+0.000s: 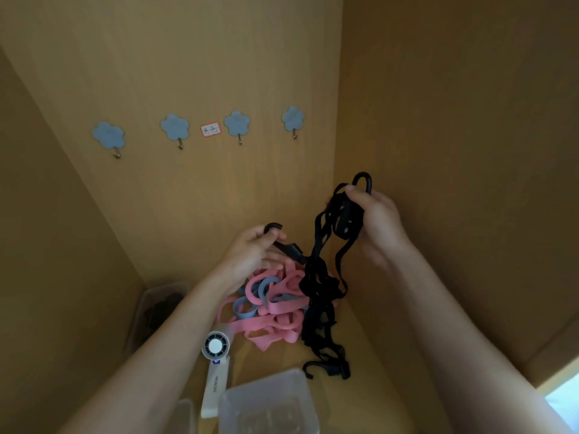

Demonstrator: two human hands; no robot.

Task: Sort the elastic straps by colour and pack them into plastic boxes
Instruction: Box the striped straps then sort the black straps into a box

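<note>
A tangle of black elastic straps (319, 286) with black plastic hooks hangs between my hands and trails down onto the wooden shelf. My left hand (250, 255) grips one black hook at its end. Higher up, to the right, my right hand (372, 214) holds a bunch of the black straps with another hook sticking up above the fingers. Under them lies a pile of pink straps (275, 321) mixed with a few grey-blue straps (266, 289). A clear plastic box (266, 402) stands at the front, and another box (156, 308) with dark contents stands at the left.
A white handheld fan (216, 364) lies in front of the strap pile. Several blue flower-shaped wall hooks (175, 128) and a small label hang on the back panel. Wooden side walls close in on the left and right.
</note>
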